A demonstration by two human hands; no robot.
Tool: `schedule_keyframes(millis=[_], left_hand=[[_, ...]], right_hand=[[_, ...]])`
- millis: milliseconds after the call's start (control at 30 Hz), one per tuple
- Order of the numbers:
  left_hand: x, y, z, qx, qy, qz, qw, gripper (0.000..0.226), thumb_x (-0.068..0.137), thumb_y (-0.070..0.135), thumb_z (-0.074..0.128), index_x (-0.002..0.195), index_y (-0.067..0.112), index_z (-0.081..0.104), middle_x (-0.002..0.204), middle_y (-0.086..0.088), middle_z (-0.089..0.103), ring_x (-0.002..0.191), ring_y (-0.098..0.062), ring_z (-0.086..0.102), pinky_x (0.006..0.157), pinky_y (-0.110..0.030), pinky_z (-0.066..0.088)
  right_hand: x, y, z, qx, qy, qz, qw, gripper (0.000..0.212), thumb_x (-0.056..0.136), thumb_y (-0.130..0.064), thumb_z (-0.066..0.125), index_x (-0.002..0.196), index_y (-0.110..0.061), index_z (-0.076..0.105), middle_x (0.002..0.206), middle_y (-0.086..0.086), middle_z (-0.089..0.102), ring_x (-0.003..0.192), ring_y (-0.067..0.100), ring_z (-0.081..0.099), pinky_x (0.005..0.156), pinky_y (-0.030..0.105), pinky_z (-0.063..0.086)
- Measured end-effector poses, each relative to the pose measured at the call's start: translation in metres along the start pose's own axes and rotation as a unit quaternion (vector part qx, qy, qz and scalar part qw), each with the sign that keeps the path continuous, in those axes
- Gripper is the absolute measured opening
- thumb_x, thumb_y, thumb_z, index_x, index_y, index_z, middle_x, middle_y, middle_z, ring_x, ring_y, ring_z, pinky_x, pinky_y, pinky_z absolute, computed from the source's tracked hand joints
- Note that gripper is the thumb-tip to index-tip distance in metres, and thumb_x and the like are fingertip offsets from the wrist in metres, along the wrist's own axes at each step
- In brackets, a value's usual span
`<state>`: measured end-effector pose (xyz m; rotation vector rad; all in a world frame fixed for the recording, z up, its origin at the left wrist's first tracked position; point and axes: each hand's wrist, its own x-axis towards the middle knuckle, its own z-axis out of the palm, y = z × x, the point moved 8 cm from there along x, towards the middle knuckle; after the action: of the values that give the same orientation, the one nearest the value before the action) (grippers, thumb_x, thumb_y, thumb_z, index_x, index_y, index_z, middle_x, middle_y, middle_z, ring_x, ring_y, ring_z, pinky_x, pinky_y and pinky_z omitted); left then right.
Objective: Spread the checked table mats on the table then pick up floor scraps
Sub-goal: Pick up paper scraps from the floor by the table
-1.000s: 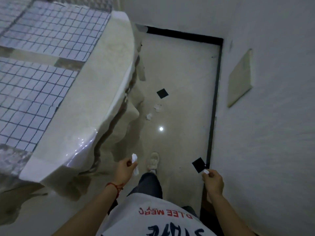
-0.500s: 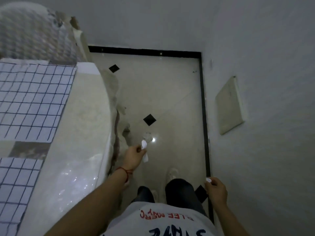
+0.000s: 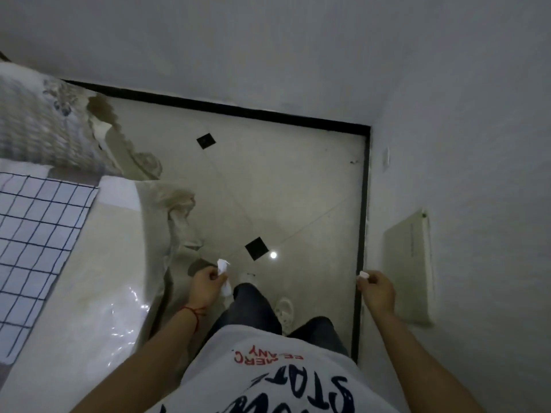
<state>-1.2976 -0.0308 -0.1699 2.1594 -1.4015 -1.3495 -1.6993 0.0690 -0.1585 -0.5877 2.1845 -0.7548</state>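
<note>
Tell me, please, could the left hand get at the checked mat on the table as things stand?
Probably yes: the checked mat lies uncovered on the table beside the left hand, though that hand already grips a white scrap.

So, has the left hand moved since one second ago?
Yes. The left hand, shut on white scraps, has advanced along the floor past the nearer black floor diamond to near the next diamond.

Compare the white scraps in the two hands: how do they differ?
The scrap in the left hand is larger: the left scrap pokes out above and below the fist. The right scrap, in the right hand, is a small bit pinched at the fingertips. Both are white, crumpled and off the floor.
</note>
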Motion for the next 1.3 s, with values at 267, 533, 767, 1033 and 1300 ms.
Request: schedule_keyframes(millis=[267, 533, 767, 1033, 1300], left_hand=[[0.075, 0.036, 0.017, 0.011, 0.011, -0.055, 0.998, 0.031, 0.085, 0.017, 0.062, 0.059, 0.004, 0.052, 0.059, -0.013, 0.055, 0.062, -0.022, 0.052, 0.062, -0.031, 0.038], [0.191, 0.147, 0.018, -0.039, 0.034, -0.070, 0.996, 0.036, 0.086, 0.013, 0.060, 0.054, 0.008, 0.044, 0.059, -0.013, 0.049, 0.061, -0.021, 0.046, 0.061, -0.031, 0.038], [0.283, 0.268, 0.001, -0.070, 0.080, -0.037, 0.994, 0.035, 0.085, 0.016, 0.062, 0.056, 0.008, 0.042, 0.063, -0.014, 0.047, 0.061, -0.020, 0.045, 0.058, -0.030, 0.035], [0.340, 0.297, -0.015, -0.136, 0.163, -0.123, 0.969, 0.035, 0.085, 0.017, 0.062, 0.056, 0.009, 0.045, 0.065, -0.015, 0.051, 0.065, -0.022, 0.050, 0.070, -0.042, 0.051], [0.339, 0.282, -0.036, -0.261, 0.257, -0.227, 0.902, 0.026, 0.086, 0.014, 0.060, 0.066, 0.000, 0.054, 0.067, -0.017, 0.057, 0.068, -0.025, 0.056, 0.072, -0.043, 0.053]], right_hand=[[0.119, -0.104, 0.025, 0.023, -0.030, -0.013, 0.999, 0.007, 0.087, -0.015, 0.059, 0.080, -0.013, 0.061, 0.081, 0.013, 0.065, 0.083, 0.031, 0.062, 0.077, 0.034, 0.047], [0.226, -0.188, 0.027, -0.017, -0.048, 0.000, 0.999, 0.004, 0.086, -0.010, 0.059, 0.083, -0.008, 0.061, 0.081, 0.013, 0.063, 0.081, 0.027, 0.060, 0.074, 0.026, 0.042], [0.312, -0.267, 0.032, -0.043, -0.072, -0.006, 0.996, 0.004, 0.087, -0.008, 0.058, 0.087, -0.007, 0.062, 0.083, 0.011, 0.061, 0.079, 0.024, 0.055, 0.074, 0.025, 0.038], [0.430, -0.377, 0.087, -0.099, -0.155, -0.063, 0.981, 0.015, 0.087, -0.008, 0.058, 0.091, 0.005, 0.064, 0.081, 0.013, 0.061, 0.081, 0.028, 0.059, 0.076, 0.033, 0.046], [0.483, -0.526, 0.182, -0.159, -0.258, -0.156, 0.940, 0.004, 0.086, -0.008, 0.058, 0.083, -0.009, 0.061, 0.080, 0.011, 0.062, 0.079, 0.025, 0.058, 0.062, 0.023, 0.042]])
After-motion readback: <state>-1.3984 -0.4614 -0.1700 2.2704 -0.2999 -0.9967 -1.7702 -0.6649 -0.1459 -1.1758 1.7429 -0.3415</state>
